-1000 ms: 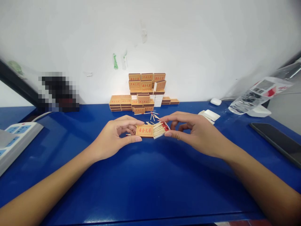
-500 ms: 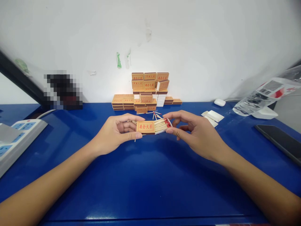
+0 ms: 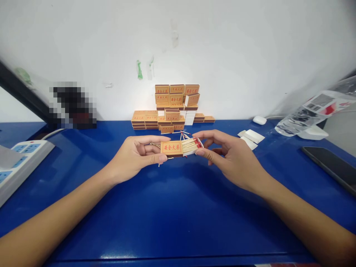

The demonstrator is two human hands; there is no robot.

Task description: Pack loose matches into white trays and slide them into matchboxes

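Note:
Between my hands is a matchbox (image 3: 171,148) with a yellow sleeve and red characters, held above the blue table. Its white tray (image 3: 191,151) sticks out of the right end of the sleeve, filled with red-tipped matches (image 3: 192,145). My left hand (image 3: 140,155) pinches the sleeve's left part between thumb and fingers. At the tray's right end, my right hand (image 3: 222,150) grips it with thumb and forefinger. Loose matches (image 3: 182,135) lie on the table behind the box, partly hidden by it.
Many matchboxes (image 3: 169,99) stand stacked against the wall. Folded white card pieces (image 3: 251,137), an earbud case (image 3: 259,120), a plastic bottle (image 3: 300,115) and a phone (image 3: 330,167) lie on the right. A power strip (image 3: 27,163) is on the left of the blue table (image 3: 178,215).
Almost nothing differs. The view has shifted slightly, and both hands keep their hold on the partly opened matchbox.

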